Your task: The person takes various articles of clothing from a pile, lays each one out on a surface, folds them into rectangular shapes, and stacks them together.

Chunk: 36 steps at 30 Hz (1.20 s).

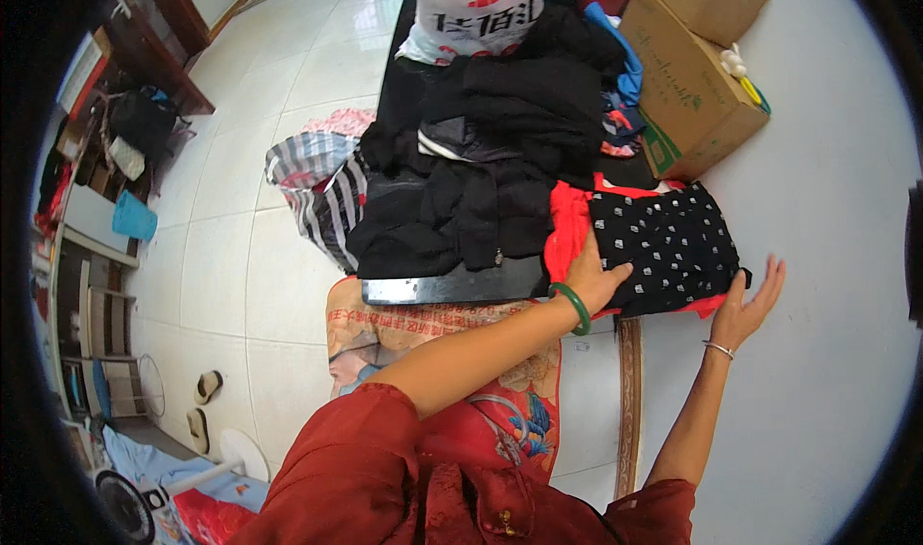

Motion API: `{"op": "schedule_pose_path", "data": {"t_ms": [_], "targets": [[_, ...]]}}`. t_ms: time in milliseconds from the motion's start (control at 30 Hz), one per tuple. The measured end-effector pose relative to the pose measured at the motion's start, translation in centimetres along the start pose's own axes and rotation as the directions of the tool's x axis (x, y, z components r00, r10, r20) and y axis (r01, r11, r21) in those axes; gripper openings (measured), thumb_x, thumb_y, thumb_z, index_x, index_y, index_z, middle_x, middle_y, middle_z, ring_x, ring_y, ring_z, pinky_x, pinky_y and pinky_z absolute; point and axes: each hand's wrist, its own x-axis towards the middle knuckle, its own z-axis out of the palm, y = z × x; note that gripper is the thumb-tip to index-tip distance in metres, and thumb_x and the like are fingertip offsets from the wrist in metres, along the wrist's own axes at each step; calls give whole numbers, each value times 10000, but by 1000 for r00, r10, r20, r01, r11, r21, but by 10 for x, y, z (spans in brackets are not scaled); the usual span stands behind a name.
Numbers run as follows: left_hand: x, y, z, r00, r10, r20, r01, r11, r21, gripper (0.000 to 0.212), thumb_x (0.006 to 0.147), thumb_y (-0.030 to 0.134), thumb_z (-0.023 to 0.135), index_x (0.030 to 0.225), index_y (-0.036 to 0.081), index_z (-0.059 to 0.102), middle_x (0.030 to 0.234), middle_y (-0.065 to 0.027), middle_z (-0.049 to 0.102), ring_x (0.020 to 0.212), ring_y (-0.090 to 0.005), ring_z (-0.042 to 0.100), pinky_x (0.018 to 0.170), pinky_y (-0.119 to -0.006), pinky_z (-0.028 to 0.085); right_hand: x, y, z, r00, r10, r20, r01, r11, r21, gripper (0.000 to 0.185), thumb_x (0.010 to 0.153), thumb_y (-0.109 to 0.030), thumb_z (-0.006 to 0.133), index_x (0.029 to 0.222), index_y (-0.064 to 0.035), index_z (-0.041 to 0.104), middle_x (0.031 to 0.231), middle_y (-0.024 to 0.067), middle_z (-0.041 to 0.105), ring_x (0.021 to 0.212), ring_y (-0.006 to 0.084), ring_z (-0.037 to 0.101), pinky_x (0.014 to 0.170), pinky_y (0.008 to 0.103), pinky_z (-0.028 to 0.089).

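A black garment with a small white print [660,246] lies folded on top of red cloth [567,231] at the right end of a black table [461,285]. Wearing a green bangle, my left hand [597,277] rests on the near left part of both cloths, thumb spread over the black fabric. My right hand [750,303], with a thin bracelet, touches the garment's right corner with the thumb, its other fingers apart and raised beside the wall. To the left of my left hand lies a dark zipped garment [461,217].
More black clothes [533,98] are heaped behind, with a white plastic bag [469,15] beyond. Cardboard boxes [692,91] stand against the wall at right. A striped bag [324,192] hangs by the table's left side. A printed mat [360,336] lies below the front edge.
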Motion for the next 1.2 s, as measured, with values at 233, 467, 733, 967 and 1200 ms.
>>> {"op": "schedule_pose_path", "data": {"t_ms": [233,467,733,967,1200], "targets": [[-5,5,6,1000,-9,-13,11,991,136,886,750,145,658,1420,50,85,1182,-284,513,1078,-414,518,927,-405,407,13,-28,73,871,-171,461,296,931,-214,494,896,-385,476,1256,-47,481,1312,205,433,1208,389,383,991,482,287],[-7,9,5,991,-116,67,106,985,138,957,778,98,651,1445,142,-34,771,-154,637,657,-259,602,637,-341,466,-30,14,119,833,-51,552,320,858,-402,464,892,-436,438,1256,-160,515,1320,109,459,1200,348,404,956,502,316],[-8,4,-11,988,-70,140,59,995,87,924,775,105,661,1449,112,29,628,-75,578,574,-171,550,600,-316,444,-29,13,117,851,-57,523,300,869,-394,450,891,-418,447,1256,-163,512,1317,114,464,1198,357,408,955,495,317],[-9,3,-13,987,-65,145,56,996,65,915,778,121,669,1448,92,47,629,-62,562,579,-126,505,599,-274,433,-27,5,113,866,-59,497,273,888,-370,448,882,-409,465,1245,-153,521,1303,123,474,1197,359,408,974,473,300],[-12,-5,-10,986,-30,162,40,997,-61,918,774,98,660,1451,122,40,715,-86,638,648,-143,584,652,-271,461,-30,4,112,883,-60,465,236,914,-330,442,865,-408,488,1215,-144,546,1299,118,475,1196,344,404,987,471,283]]}}
